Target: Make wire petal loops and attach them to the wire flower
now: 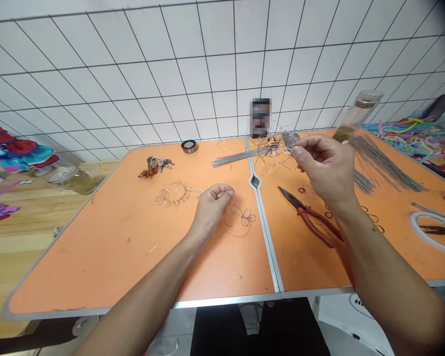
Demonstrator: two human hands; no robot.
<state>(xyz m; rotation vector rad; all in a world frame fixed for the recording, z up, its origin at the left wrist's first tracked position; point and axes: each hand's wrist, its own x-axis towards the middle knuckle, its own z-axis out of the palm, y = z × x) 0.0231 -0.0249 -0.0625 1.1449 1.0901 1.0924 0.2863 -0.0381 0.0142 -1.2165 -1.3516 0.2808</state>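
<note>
My left hand (214, 201) is closed in a pinch low over the orange table; whatever lies between its fingertips is too fine to make out. Beside it, on the left, lies a ring of looped wire (173, 193), with a short twisted wire end (200, 192) reaching toward my knuckles. A loose tangle of thin wire (246, 217) rests just right of my left wrist. Raised higher, my right hand (324, 165) also pinches, thumb against forefinger, its contents unclear. Behind those fingertips sits a wire flower shape (276, 151). Red-handled pliers (309, 215) lie below my right hand.
A bundle of straight wires (233, 157), a tape roll (189, 146) and keys (165, 163) lie toward the back. More wires (389, 163), a glass jar (359, 116) and a white ring (417, 227) are rightward. A phone (260, 118) leans on the tiled wall.
</note>
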